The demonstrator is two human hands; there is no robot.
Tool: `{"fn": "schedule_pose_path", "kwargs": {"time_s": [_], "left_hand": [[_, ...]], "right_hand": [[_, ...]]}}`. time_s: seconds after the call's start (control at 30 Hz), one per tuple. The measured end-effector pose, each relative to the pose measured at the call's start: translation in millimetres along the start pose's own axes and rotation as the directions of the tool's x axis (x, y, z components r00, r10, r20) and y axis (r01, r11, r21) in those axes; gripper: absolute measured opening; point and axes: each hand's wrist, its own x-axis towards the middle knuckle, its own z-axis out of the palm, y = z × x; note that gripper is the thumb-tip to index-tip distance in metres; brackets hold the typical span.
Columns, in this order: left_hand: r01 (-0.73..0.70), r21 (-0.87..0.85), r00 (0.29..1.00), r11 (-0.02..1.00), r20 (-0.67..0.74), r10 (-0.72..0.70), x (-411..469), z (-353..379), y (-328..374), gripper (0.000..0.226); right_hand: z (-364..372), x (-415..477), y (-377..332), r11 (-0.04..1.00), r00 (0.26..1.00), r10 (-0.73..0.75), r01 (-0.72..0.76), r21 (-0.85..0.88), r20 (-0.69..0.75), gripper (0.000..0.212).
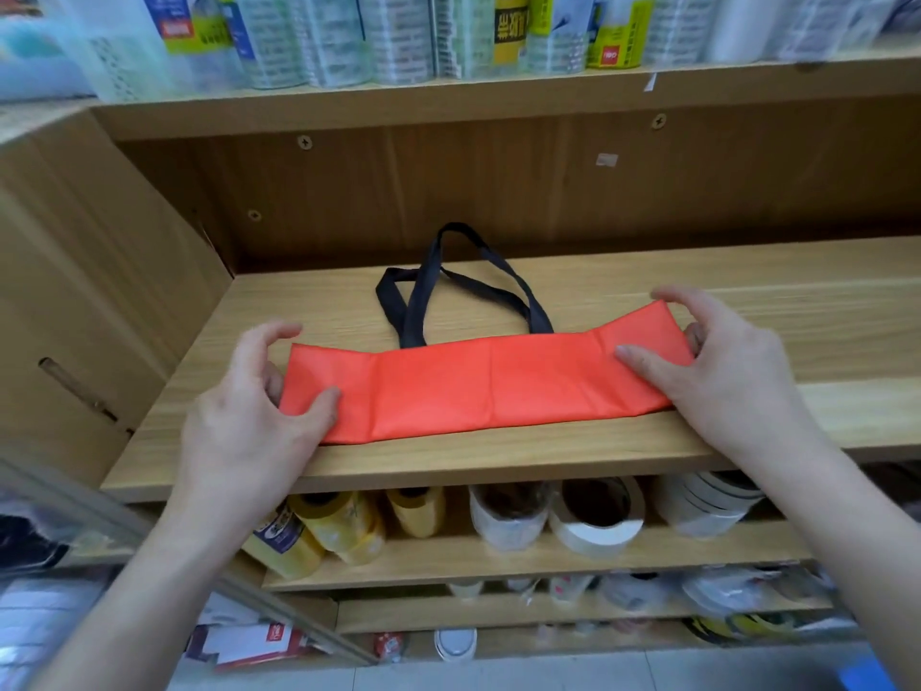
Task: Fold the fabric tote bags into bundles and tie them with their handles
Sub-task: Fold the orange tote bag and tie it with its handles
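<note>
Two hands, one bag. Your left hand (239, 406) pinches the left end of the orange tote bag (478, 386), with the thumb flat on top, the lower fingers (273, 380) tucked round the end edge and the forefinger arched clear above it.

The bag lies folded into a long flat strip (crease lines cross it at intervals). It runs left to right along the front of the wooden shelf (498, 461), and its right-hand section kinks toward the back.

Two black handles (428, 286) come off the strip's far edge. They are looped, cross each other and lie loose on the board toward the back panel.

Your right hand (732, 381) grips the right end the same way: thumb on the top face, fingers curled behind the end, forefinger raised.

The shelf below holds yellow rolls (344, 526), then white tape rolls (593, 521). The shelf above holds a blurred row of wrapped rolls (398, 37).
</note>
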Motion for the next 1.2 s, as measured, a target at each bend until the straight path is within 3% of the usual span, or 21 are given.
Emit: {"fn": "schedule_pose_path", "kwargs": {"time_s": [0.1,0.17,0.23,0.37,0.47,0.53,0.63,0.7,0.77,0.87,0.9,0.97,1.07,1.17,1.2], "left_hand": [[-0.137,0.101,0.989,0.985,0.075,0.13,5,-6,-5,0.047],[-0.289,0.103,0.937,0.952,0.233,0.26,7,-5,-7,0.045],[-0.365,0.096,0.873,0.926,0.381,0.304,3,-5,-5,0.045],[-0.448,0.237,0.842,0.862,0.436,0.318,-8,-10,-3,0.055],[-0.522,0.365,0.808,0.771,0.501,0.31,-22,-16,-4,0.077],[-0.557,0.346,0.795,0.755,0.486,0.363,-31,-15,-12,0.074],[-0.577,0.111,0.801,0.809,0.271,0.534,-44,-12,-20,0.05],[-0.555,-0.087,0.82,0.827,0.108,0.562,-50,-15,-13,0.042],[-0.539,-0.247,0.831,0.805,0.0,0.556,-50,-20,2,0.037],[-0.482,-0.361,0.855,0.798,0.007,0.519,-36,-20,25,0.041],[-0.454,-0.362,0.859,0.814,0.064,0.508,-30,-16,28,0.042],[-0.333,-0.387,0.872,0.86,0.221,0.437,-23,-2,33,0.035],[-0.111,-0.344,0.928,0.933,0.3,0.221,-21,14,39,0.02],[-0.024,-0.247,0.955,0.969,0.281,0.096,-20,18,49,0.023],[-0.009,-0.229,0.957,0.973,0.279,0.075,-19,18,53,0.023]], "right_hand": [[-2,0,-2,0.985,1.0,-0.017,0.02,-0.169,0.022,0.076],[-4,2,-5,0.952,1.0,-0.024,0.023,-0.305,0.001,0.078],[-3,-1,-14,0.908,0.991,-0.137,0.122,-0.4,-0.009,0.072],[23,-31,-50,0.864,0.893,-0.42,0.448,-0.229,0.162,0.041],[38,-46,-62,0.846,0.829,-0.413,0.502,-0.178,0.377,0.063],[28,-43,-62,0.86,0.794,-0.38,0.492,-0.135,0.474,0.071],[19,-42,-59,0.825,0.754,-0.418,0.548,-0.135,0.508,0.079],[26,-44,-62,0.795,0.772,-0.459,0.578,-0.185,0.44,0.073],[38,-49,-59,0.779,0.788,-0.568,0.608,-0.154,0.236,0.046],[41,-50,-59,0.805,0.803,-0.593,0.59,0.061,0.063,0.011],[41,-51,-57,0.809,0.81,-0.585,0.579,0.1,0.035,0.01],[41,-54,-55,0.837,0.848,-0.53,0.521,0.164,0.012,0.029],[42,-58,-56,0.899,0.94,-0.325,0.275,0.342,0.099,0.056],[45,-57,-60,0.894,0.976,-0.21,0.17,0.416,0.054,0.03],[45,-56,-61,0.9,0.983,-0.181,0.148,0.41,0.043,0.031]]}}
